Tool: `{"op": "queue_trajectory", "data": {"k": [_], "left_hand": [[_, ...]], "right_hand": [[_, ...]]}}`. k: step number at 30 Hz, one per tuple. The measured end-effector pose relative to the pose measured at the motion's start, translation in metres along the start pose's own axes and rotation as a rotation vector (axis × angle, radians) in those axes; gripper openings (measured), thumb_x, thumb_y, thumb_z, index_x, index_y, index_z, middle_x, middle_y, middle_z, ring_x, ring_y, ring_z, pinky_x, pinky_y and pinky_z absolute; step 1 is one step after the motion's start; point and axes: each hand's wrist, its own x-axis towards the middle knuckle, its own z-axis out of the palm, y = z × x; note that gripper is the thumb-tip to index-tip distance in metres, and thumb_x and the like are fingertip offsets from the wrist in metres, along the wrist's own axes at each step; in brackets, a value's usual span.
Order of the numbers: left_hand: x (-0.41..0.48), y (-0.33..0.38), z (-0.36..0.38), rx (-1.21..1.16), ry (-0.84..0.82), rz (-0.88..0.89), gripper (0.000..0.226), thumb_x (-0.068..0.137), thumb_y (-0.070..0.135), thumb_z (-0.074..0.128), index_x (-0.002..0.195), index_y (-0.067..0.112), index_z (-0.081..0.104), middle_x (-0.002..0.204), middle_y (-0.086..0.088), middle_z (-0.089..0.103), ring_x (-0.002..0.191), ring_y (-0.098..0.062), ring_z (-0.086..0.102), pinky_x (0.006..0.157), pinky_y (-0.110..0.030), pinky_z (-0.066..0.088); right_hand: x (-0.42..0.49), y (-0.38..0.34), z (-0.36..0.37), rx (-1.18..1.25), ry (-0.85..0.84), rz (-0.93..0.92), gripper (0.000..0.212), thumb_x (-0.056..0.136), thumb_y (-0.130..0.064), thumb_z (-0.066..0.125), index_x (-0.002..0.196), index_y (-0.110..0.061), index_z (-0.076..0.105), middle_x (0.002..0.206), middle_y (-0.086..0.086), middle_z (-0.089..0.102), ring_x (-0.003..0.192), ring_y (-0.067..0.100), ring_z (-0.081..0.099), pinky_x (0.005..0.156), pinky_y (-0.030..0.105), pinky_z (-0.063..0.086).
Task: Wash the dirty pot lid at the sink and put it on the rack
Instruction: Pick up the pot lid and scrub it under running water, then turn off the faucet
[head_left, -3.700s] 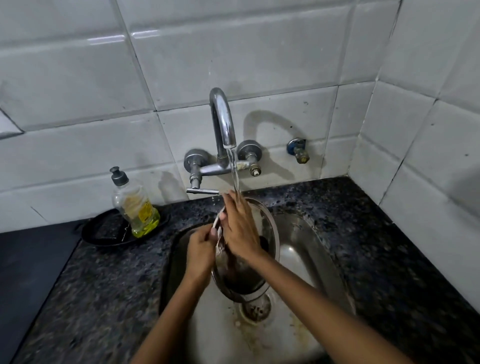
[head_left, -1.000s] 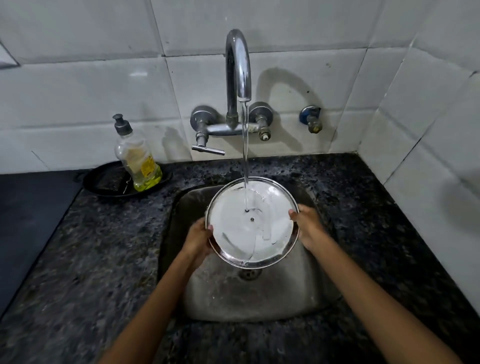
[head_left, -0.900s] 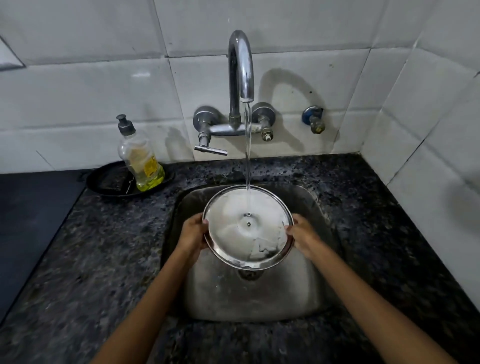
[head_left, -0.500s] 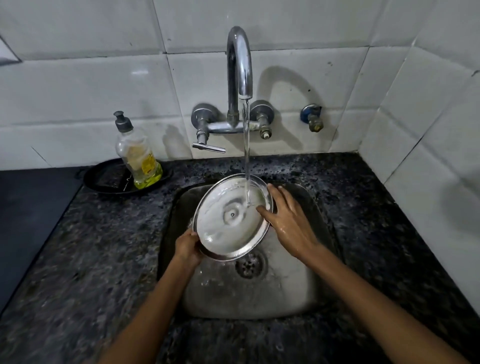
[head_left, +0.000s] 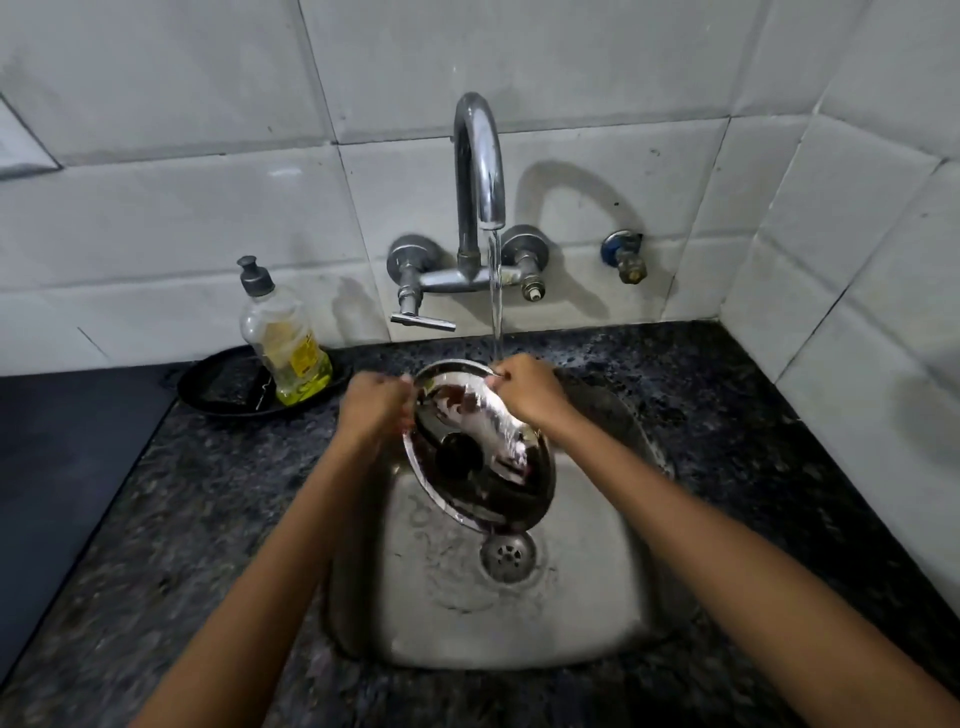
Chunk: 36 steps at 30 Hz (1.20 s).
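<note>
Steel pot lid (head_left: 480, 452) tilts under the tap's stream (head_left: 496, 301), left hand (head_left: 374, 408) and right hand (head_left: 524, 392) both pinching its rim; rinsing looks underway, racking remains.

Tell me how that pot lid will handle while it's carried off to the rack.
The pot lid looks like thin, stiff metal, so probably light. Water runs over it, so likely slippery. Left hand and right hand pinch only its rim, so it might swing.
</note>
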Motion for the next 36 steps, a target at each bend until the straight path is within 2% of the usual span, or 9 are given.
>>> {"op": "queue_trajectory", "data": {"k": [5, 10, 15, 20, 24, 27, 29, 32, 36], "left_hand": [[0.032, 0.048, 0.013, 0.097, 0.112, 0.132, 0.049, 0.069, 0.050, 0.064, 0.072, 0.003, 0.054, 0.068, -0.016, 0.052, 0.054, -0.024, 0.043, 0.050, -0.028, 0.031], [0.035, 0.054, 0.045, 0.295, 0.313, 0.141, 0.054, 0.079, 0.042, 0.064, 0.110, 0.000, 0.050, 0.110, -0.021, 0.061, 0.102, -0.036, 0.059, 0.083, -0.041, 0.047], [0.027, 0.037, 0.043, 0.962, 0.528, 0.524, 0.033, 0.083, 0.004, 0.056, 0.113, 0.004, 0.042, 0.110, -0.021, 0.060, 0.097, -0.039, 0.058, 0.065, -0.044, 0.045], [0.027, 0.034, 0.026, 1.193, 0.432, 0.606, 0.042, 0.084, 0.001, 0.050, 0.124, 0.008, 0.039, 0.116, -0.019, 0.055, 0.105, -0.037, 0.053, 0.079, -0.047, 0.046], [-0.015, 0.028, 0.018, 0.921, 0.249, 0.490, 0.041, 0.095, 0.035, 0.037, 0.121, 0.004, 0.044, 0.112, -0.024, 0.058, 0.103, -0.042, 0.057, 0.080, -0.046, 0.045], [-0.066, 0.026, 0.023, 0.774, -0.108, 0.513, 0.059, 0.091, 0.055, 0.026, 0.096, 0.006, 0.058, 0.097, -0.018, 0.065, 0.093, -0.033, 0.062, 0.079, -0.037, 0.047], [-0.095, 0.021, 0.036, 0.858, -0.289, 0.515, 0.060, 0.085, 0.063, 0.033, 0.102, 0.012, 0.059, 0.101, -0.013, 0.067, 0.095, -0.029, 0.063, 0.085, -0.038, 0.049], [-0.118, 0.008, 0.055, 1.165, -0.197, 0.577, 0.056, 0.080, 0.051, 0.054, 0.122, 0.015, 0.050, 0.113, -0.013, 0.065, 0.103, -0.032, 0.062, 0.086, -0.042, 0.051], [-0.130, 0.020, 0.054, 1.212, 0.075, 0.692, 0.032, 0.087, 0.022, 0.046, 0.114, 0.004, 0.049, 0.110, -0.022, 0.061, 0.103, -0.043, 0.057, 0.082, -0.046, 0.046]], "right_hand": [[0.001, -0.003, 0.000, 0.220, -0.009, 0.077, 0.042, 0.087, -0.011, 0.056, 0.049, -0.014, 0.039, 0.051, -0.001, 0.033, 0.048, 0.012, 0.030, 0.053, 0.029, 0.025], [-0.005, 0.013, -0.023, 0.271, 0.063, 0.100, 0.046, 0.084, -0.009, 0.057, 0.046, -0.018, 0.033, 0.047, 0.000, 0.028, 0.045, 0.014, 0.026, 0.050, 0.029, 0.018], [-0.013, 0.020, -0.030, 0.282, 0.088, 0.154, 0.047, 0.080, -0.007, 0.059, 0.044, -0.018, 0.032, 0.043, -0.002, 0.027, 0.037, 0.011, 0.024, 0.039, 0.023, 0.018], [-0.016, 0.029, -0.027, 0.407, 0.089, 0.291, 0.044, 0.078, -0.009, 0.062, 0.047, -0.020, 0.033, 0.050, 0.003, 0.034, 0.050, 0.020, 0.038, 0.048, 0.027, 0.033], [-0.025, 0.020, -0.027, 0.608, 0.099, 0.379, 0.023, 0.078, -0.007, 0.064, 0.061, -0.012, 0.050, 0.073, 0.013, 0.061, 0.070, 0.025, 0.063, 0.064, 0.039, 0.057], [-0.033, 0.010, -0.030, 0.728, 0.136, 0.423, 0.010, 0.082, -0.003, 0.061, 0.078, -0.005, 0.053, 0.083, 0.014, 0.063, 0.063, 0.018, 0.062, 0.042, 0.026, 0.049], [-0.038, 0.005, -0.029, 0.789, 0.171, 0.427, 0.007, 0.081, 0.000, 0.061, 0.085, 0.001, 0.055, 0.091, 0.020, 0.065, 0.063, 0.022, 0.063, 0.034, 0.022, 0.046], [-0.048, -0.006, -0.032, 0.838, 0.206, 0.417, 0.007, 0.080, 0.001, 0.060, 0.083, 0.003, 0.055, 0.084, 0.020, 0.063, 0.061, 0.022, 0.062, 0.033, 0.021, 0.047], [-0.066, -0.022, -0.050, 0.882, 0.088, 0.323, 0.009, 0.088, -0.002, 0.053, 0.080, 0.004, 0.054, 0.088, 0.026, 0.064, 0.074, 0.031, 0.065, 0.067, 0.035, 0.057]]}}
